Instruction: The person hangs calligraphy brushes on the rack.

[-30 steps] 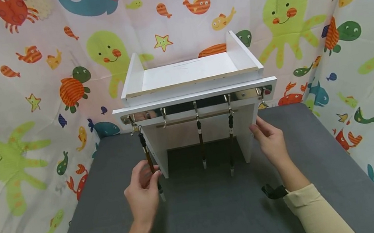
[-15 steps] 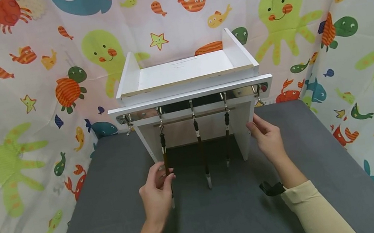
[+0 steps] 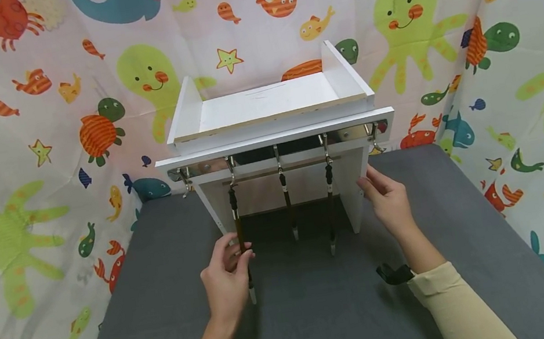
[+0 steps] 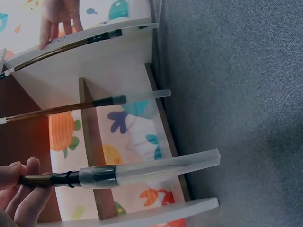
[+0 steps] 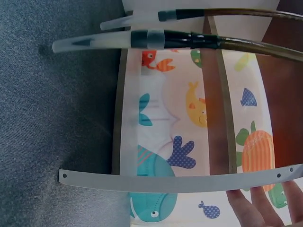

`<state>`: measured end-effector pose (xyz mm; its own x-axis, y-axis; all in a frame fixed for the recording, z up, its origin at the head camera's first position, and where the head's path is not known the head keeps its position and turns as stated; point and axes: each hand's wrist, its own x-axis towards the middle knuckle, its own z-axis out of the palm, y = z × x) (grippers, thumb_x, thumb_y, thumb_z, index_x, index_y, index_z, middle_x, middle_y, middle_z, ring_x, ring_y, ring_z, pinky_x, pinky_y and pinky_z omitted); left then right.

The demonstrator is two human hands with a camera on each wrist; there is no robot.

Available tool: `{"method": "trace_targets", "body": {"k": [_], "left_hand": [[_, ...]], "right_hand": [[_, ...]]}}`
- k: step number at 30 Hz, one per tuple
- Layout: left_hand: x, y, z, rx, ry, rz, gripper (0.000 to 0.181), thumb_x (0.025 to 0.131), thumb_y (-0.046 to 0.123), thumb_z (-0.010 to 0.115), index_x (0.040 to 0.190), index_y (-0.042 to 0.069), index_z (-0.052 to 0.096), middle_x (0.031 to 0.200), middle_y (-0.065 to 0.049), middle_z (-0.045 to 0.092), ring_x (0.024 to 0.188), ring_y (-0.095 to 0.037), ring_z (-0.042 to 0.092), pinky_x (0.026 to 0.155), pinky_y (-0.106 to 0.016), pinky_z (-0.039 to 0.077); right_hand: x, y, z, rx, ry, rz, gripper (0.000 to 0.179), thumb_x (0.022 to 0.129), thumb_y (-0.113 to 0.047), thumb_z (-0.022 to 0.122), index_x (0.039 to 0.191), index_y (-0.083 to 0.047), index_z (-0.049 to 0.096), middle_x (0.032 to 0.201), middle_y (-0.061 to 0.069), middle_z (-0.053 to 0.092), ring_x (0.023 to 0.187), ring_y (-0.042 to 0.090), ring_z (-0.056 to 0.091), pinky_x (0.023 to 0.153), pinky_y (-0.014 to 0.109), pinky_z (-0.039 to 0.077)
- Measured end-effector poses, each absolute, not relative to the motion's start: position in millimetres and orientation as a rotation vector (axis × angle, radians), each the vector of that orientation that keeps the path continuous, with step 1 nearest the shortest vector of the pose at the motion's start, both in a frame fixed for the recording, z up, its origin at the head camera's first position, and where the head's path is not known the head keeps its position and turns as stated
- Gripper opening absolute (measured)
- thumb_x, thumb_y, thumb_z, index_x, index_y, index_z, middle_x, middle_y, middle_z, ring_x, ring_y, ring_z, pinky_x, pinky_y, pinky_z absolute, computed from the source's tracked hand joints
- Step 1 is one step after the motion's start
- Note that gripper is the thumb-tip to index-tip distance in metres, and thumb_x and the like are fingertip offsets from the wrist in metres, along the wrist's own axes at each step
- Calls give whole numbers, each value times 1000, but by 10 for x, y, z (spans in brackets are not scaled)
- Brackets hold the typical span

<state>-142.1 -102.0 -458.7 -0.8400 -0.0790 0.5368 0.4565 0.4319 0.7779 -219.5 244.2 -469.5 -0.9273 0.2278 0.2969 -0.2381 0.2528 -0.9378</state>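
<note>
Several metal hooks line the front of a white shelf [image 3: 276, 129]. My left hand [image 3: 227, 278] pinches the left paintbrush [image 4: 97, 177], a dark-handled brush with a clear cap over its tip. It hangs upright, tip down, its top at the second hook [image 3: 231, 170] from the left. A middle paintbrush [image 3: 288, 202] and a right paintbrush [image 3: 331, 199] hang from the two hooks to its right. My right hand [image 3: 390, 201] touches the shelf's right side panel [image 5: 180, 183], fingers fairly straight against its outer side and front edge. The brush handle partly hides my left fingertips.
The leftmost hook [image 3: 185, 179] and the rightmost hook [image 3: 374, 136] bear no brush. The shelf stands on a grey cloth-covered table [image 3: 326, 319]. A curtain [image 3: 88, 33] printed with sea animals rises behind and at both sides.
My left hand has moved right with its paintbrush, from beside the leftmost hook to the second one. The other brushes sway slightly. My right hand stays at the panel.
</note>
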Motion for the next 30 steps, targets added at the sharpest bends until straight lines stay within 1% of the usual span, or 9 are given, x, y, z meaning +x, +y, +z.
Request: {"method": "trace_targets", "body": {"k": [3, 11, 16, 18, 22, 25, 29, 30], "left_hand": [[-1413, -1019, -4565, -314, -2190, -1411, 40, 89, -2, 74, 125, 12, 63, 100, -7, 78, 81, -17, 77, 66, -15, 56], [-1408, -1028, -4560, -298, -2195, -1407, 40, 89, -2, 74, 125, 11, 63, 99, -8, 78, 76, -18, 77, 67, -17, 57], [-1427, -1026, -4611, -285, -2193, -1442, 39, 89, -2, 75, 124, 10, 63, 99, -9, 78, 76, -18, 77, 63, -19, 58], [-1462, -1019, -4663, -290, -2194, -1477, 39, 88, -3, 74, 123, 9, 62, 100, -9, 78, 77, -18, 77, 65, -21, 59], [-1567, -988, -4784, -344, -2204, -1516, 39, 90, 1, 74, 126, 9, 60, 104, -11, 77, 83, -18, 77, 75, -29, 61], [-1654, -953, -4839, -367, -2223, -1517, 37, 92, 6, 73, 126, 12, 59, 105, -8, 77, 88, -17, 76, 79, -33, 61], [-1766, -907, -4879, -358, -2246, -1480, 28, 94, 6, 72, 119, 12, 63, 104, -4, 77, 96, -17, 75, 80, -31, 61], [-1787, -898, -4887, -359, -2244, -1469, 26, 94, 6, 71, 118, 12, 64, 104, -4, 77, 97, -17, 75, 80, -30, 60]], "right_hand": [[-2198, 2440, -4687, 9, -2151, 1707, 49, 100, -38, 63, 147, -27, 54, 146, 5, 57, 128, 28, 61, 92, 27, 54], [-2217, 2436, -4681, 8, -2161, 1710, 49, 101, -38, 61, 148, -27, 53, 148, 6, 56, 129, 27, 60, 93, 27, 54], [-2217, 2429, -4676, 11, -2161, 1712, 49, 100, -38, 62, 147, -27, 54, 147, 5, 56, 129, 26, 60, 93, 27, 54], [-2215, 2431, -4676, 9, -2164, 1710, 49, 100, -38, 62, 147, -28, 53, 147, 4, 56, 129, 25, 60, 93, 25, 54], [-2205, 2435, -4665, -10, -2171, 1717, 48, 101, -36, 62, 147, -27, 53, 147, 3, 56, 129, 24, 60, 92, 22, 54], [-2168, 2421, -4607, -32, -2186, 1728, 49, 101, -33, 62, 149, -24, 51, 148, 5, 55, 130, 26, 59, 93, 24, 53], [-2045, 2364, -4441, -46, -2220, 1725, 51, 103, -30, 60, 150, -17, 49, 149, 10, 54, 130, 31, 58, 93, 26, 53], [-2017, 2354, -4408, -39, -2228, 1721, 50, 103, -30, 60, 150, -15, 49, 149, 12, 54, 130, 32, 59, 93, 26, 54]]}}
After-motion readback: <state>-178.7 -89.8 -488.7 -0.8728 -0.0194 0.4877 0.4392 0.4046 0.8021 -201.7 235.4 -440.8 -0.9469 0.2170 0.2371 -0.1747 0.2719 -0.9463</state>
